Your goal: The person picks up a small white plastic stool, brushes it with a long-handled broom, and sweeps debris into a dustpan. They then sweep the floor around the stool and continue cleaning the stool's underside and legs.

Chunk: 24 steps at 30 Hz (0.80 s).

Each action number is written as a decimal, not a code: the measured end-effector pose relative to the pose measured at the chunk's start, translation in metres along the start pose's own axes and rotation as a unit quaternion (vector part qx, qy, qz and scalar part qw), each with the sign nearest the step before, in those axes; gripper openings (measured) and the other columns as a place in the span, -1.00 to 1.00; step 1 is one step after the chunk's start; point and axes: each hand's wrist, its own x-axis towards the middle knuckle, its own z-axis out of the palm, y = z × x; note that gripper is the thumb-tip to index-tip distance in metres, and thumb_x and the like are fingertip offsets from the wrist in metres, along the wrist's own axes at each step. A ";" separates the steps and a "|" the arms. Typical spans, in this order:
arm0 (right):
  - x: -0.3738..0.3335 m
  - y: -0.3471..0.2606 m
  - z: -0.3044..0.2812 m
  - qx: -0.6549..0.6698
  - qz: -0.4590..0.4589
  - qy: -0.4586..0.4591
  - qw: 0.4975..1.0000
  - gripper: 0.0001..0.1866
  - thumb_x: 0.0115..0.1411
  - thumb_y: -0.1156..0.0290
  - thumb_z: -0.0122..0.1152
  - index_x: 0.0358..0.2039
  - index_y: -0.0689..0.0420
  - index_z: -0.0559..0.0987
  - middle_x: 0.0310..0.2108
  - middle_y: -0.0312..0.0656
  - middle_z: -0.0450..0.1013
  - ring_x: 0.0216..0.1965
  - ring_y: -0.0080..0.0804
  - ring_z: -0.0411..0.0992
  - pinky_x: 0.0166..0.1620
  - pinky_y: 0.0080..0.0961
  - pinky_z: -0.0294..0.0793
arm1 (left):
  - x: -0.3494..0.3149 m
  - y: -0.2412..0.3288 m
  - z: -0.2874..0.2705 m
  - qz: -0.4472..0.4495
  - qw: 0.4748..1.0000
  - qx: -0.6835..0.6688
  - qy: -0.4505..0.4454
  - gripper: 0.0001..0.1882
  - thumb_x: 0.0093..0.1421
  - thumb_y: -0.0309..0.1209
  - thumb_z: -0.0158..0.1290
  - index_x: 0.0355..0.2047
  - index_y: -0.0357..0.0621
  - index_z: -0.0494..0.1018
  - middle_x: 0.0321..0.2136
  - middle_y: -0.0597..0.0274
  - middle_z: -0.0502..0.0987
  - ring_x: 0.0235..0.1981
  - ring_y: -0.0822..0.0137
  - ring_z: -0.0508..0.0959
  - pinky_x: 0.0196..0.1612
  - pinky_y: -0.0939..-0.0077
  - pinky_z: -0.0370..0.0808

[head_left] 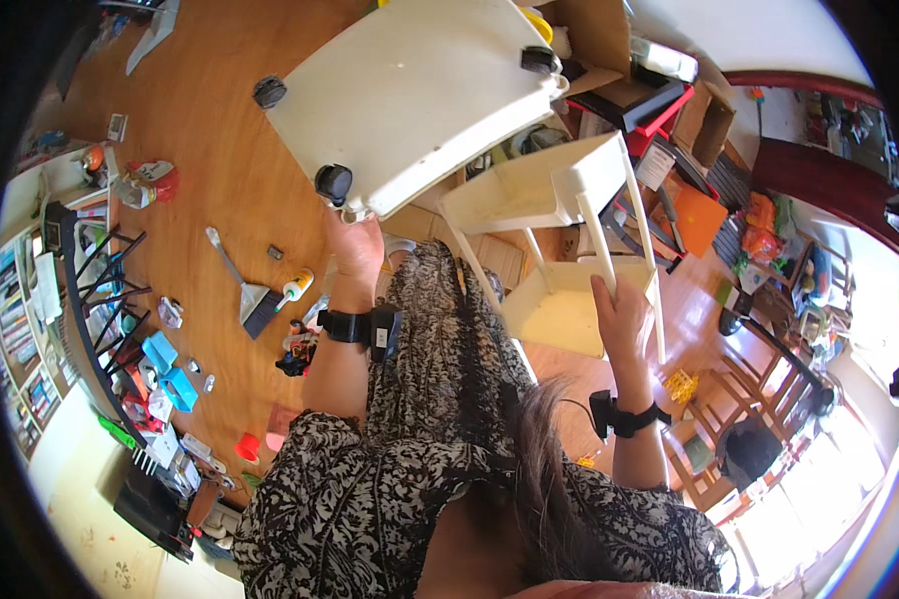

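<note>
My left hand [355, 245] grips the near corner of a large white plastic base [420, 95], its fingers partly hidden behind it. The base is tilted, showing a broad flat face with black caster wheels [334, 184] at its corners. To its right, a white plastic rack [529, 185] with two trays and thin posts leans at an angle. My right hand [624, 317] is closed around a post of this rack, beside the lower tray [559, 304]. Whether the rack and the base are joined cannot be made out.
A brush [262, 307] and a white-and-yellow bottle [296, 286] lie on the wooden floor at left. Blue containers [177, 389] stand near a black rack [80, 290]. Cardboard boxes [704, 115] and clutter fill the far right. Wooden chairs [739, 399] stand at right.
</note>
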 end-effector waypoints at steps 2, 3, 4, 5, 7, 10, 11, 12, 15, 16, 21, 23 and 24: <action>-0.011 -0.014 0.002 -0.016 -0.013 -0.025 0.999 -0.60 0.19 0.08 0.17 -0.51 0.18 0.42 -0.60 0.04 0.39 -0.53 0.09 0.40 -0.47 -0.01 0.28 | -0.004 0.030 0.004 0.021 0.999 -0.009 0.045 -0.41 0.35 0.05 -0.18 0.21 -0.09 0.20 0.08 0.29 0.36 0.09 0.39 0.34 0.19 0.33 0.22; -0.017 -0.020 0.006 -0.047 -0.014 -0.041 0.998 -0.62 0.20 0.10 0.16 -0.50 0.18 0.42 -0.59 0.04 0.39 -0.52 0.09 0.40 -0.47 -0.01 0.28 | -0.007 0.042 0.003 0.031 0.997 -0.015 0.067 -0.43 0.36 0.06 -0.20 0.17 -0.10 0.23 0.04 0.29 0.38 0.07 0.39 0.35 0.18 0.35 0.24; -0.024 -0.025 0.012 -0.037 -0.021 -0.049 0.998 -0.63 0.20 0.11 0.16 -0.50 0.18 0.42 -0.59 0.05 0.39 -0.51 0.09 0.40 -0.46 -0.01 0.28 | -0.013 0.052 0.002 0.042 0.998 0.000 0.054 -0.46 0.37 0.05 -0.22 0.13 -0.09 0.27 0.02 0.30 0.39 0.07 0.37 0.35 0.19 0.33 0.22; -0.030 -0.030 0.019 -0.039 -0.023 -0.059 0.997 -0.64 0.20 0.12 0.15 -0.50 0.18 0.42 -0.58 0.05 0.39 -0.51 0.09 0.40 -0.46 -0.01 0.29 | -0.018 0.060 -0.001 0.052 0.998 0.014 0.041 -0.48 0.37 0.05 -0.24 0.08 -0.08 0.31 0.01 0.32 0.40 0.07 0.35 0.35 0.20 0.31 0.20; -0.039 -0.039 0.033 -0.048 -0.001 -0.081 0.996 -0.64 0.20 0.13 0.15 -0.51 0.17 0.41 -0.58 0.06 0.40 -0.49 0.10 0.41 -0.43 -0.02 0.31 | -0.017 0.076 -0.010 0.056 0.997 0.059 -0.011 -0.46 0.37 0.09 -0.26 0.07 -0.07 0.33 0.01 0.33 0.41 0.07 0.32 0.34 0.22 0.27 0.18; -0.042 -0.044 0.043 -0.064 -0.006 -0.078 0.995 -0.64 0.20 0.12 0.14 -0.51 0.17 0.41 -0.57 0.06 0.40 -0.47 0.11 0.41 -0.40 -0.02 0.33 | -0.015 0.086 -0.018 0.049 0.992 0.110 -0.028 -0.44 0.36 0.11 -0.25 0.08 -0.07 0.33 0.01 0.34 0.41 0.08 0.32 0.33 0.23 0.25 0.17; -0.045 -0.044 0.044 -0.065 -0.009 -0.075 0.995 -0.64 0.20 0.13 0.14 -0.51 0.17 0.41 -0.57 0.06 0.40 -0.47 0.11 0.42 -0.40 -0.02 0.33 | -0.016 0.084 -0.015 0.075 0.993 0.091 -0.014 -0.42 0.33 0.11 -0.15 0.05 -0.15 0.33 -0.06 0.33 0.43 -0.01 0.41 0.40 0.09 0.35 0.29; -0.047 -0.043 0.045 -0.066 -0.013 -0.072 0.995 -0.65 0.20 0.13 0.14 -0.51 0.17 0.41 -0.57 0.06 0.40 -0.46 0.11 0.42 -0.39 -0.02 0.33 | -0.017 0.087 -0.015 0.063 0.995 0.075 -0.024 -0.43 0.33 0.11 -0.16 0.04 -0.12 0.34 -0.04 0.35 0.43 0.02 0.39 0.39 0.14 0.32 0.25; -0.054 -0.039 0.054 -0.063 0.000 -0.071 0.996 -0.65 0.20 0.14 0.13 -0.51 0.17 0.41 -0.57 0.06 0.41 -0.45 0.11 0.42 -0.38 0.00 0.33 | -0.018 0.090 -0.022 0.042 0.997 0.043 -0.050 -0.48 0.32 0.09 -0.15 0.00 -0.08 0.37 -0.04 0.38 0.43 0.04 0.38 0.37 0.19 0.28 0.21; -0.055 -0.037 0.058 -0.063 0.011 -0.072 0.995 -0.65 0.20 0.14 0.13 -0.51 0.18 0.41 -0.57 0.06 0.41 -0.44 0.11 0.42 -0.37 0.00 0.32 | -0.012 0.088 -0.022 0.038 0.997 0.051 -0.054 -0.51 0.32 0.07 -0.12 -0.04 -0.08 0.39 -0.08 0.38 0.44 0.00 0.40 0.38 0.13 0.30 0.27; -0.057 -0.026 0.066 -0.049 0.037 -0.077 0.995 -0.62 0.21 0.10 0.11 -0.50 0.19 0.41 -0.56 0.07 0.42 -0.45 0.13 0.42 -0.37 0.02 0.32 | -0.011 0.095 -0.001 0.044 0.972 0.214 -0.084 -0.61 0.33 -0.08 -0.02 -0.18 -0.19 0.46 -0.29 0.37 0.52 -0.26 0.54 0.46 -0.14 0.55 0.40; -0.054 -0.020 0.060 -0.044 0.045 -0.080 0.995 -0.61 0.21 0.09 0.09 -0.49 0.19 0.41 -0.57 0.07 0.42 -0.46 0.14 0.42 -0.36 0.02 0.32 | -0.018 0.103 0.016 0.028 0.970 0.224 -0.095 -0.57 0.32 -0.07 -0.01 -0.16 -0.25 0.46 -0.29 0.37 0.53 -0.26 0.56 0.46 -0.17 0.59 0.38; -0.053 -0.016 0.056 -0.044 0.050 -0.087 0.994 -0.61 0.22 0.08 0.09 -0.49 0.19 0.41 -0.58 0.06 0.41 -0.46 0.14 0.42 -0.36 0.02 0.32 | -0.024 0.106 0.025 0.034 0.967 0.230 -0.105 -0.57 0.28 -0.05 0.04 -0.21 -0.24 0.49 -0.35 0.39 0.53 -0.32 0.57 0.44 -0.20 0.58 0.34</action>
